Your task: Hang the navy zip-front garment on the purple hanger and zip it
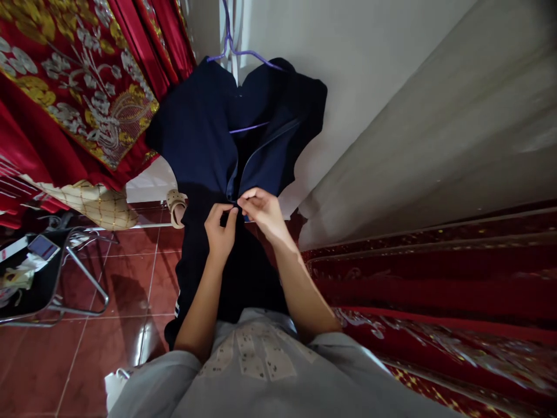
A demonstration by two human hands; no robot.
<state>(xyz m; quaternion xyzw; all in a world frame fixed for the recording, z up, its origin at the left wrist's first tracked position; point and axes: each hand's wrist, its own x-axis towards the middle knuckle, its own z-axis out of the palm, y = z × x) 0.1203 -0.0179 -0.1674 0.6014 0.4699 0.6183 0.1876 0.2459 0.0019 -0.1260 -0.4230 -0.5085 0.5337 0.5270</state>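
Observation:
A dark navy shirt (pixel 195 128) hangs in front of me on a purple hanger (pixel 255 55), its front parted at the neck and chest. Lower down, where the two front edges come together, my left hand (pixel 221 229) pinches the edge of the cloth between thumb and fingertips. My right hand (pixel 263 212) grips the other edge close beside it, with curled fingers. The fingertips of both hands nearly meet. Whatever small part of the shirt lies between them, such as a button, is too small to make out.
Red embroidered cloth (pixel 87 81) hangs at the left, and more red fabric (pixel 435 284) lies low on the right beside a grey drape (pixel 435 157). A chair (pixel 61 261) at the left bears a phone (pixel 43 248). A beige clog (pixel 176 208) is behind the shirt.

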